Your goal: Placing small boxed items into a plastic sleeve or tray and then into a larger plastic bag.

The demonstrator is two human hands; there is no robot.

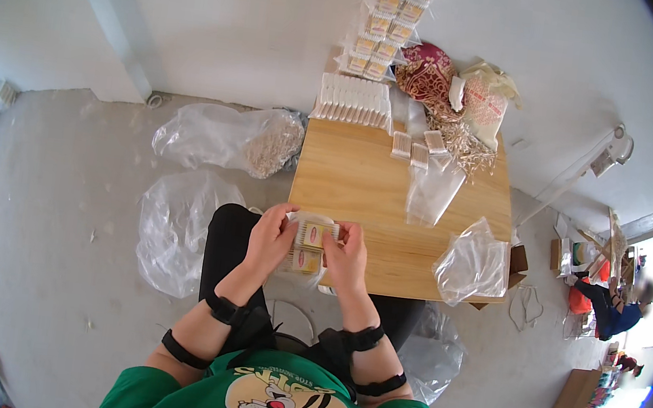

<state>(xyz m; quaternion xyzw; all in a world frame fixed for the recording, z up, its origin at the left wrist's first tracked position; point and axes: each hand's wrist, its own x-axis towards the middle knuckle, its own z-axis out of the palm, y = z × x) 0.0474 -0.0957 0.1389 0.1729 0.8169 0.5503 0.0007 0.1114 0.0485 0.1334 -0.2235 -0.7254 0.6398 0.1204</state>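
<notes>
At the table's near left edge, both my hands hold a clear plastic bag with small packs of cotton swabs point(313, 234) that have yellow labels. My left hand point(267, 243) grips the left side, thumb on top. On the right side, my right hand point(347, 259) pinches the upper pack with thumb and fingers. A second labelled pack point(305, 262) lies just below the first, nearer to me. The undersides of the packs and some of my fingertips are hidden.
The wooden table point(353, 183) bears small swab bundles point(401, 145), loose swabs point(470, 150), a row of white packs point(353, 101) and clear bags point(476, 263). Labelled packs point(389, 26) are stacked at the back. Big plastic sacks point(184, 231) lie left; another person point(615, 313) sits far right.
</notes>
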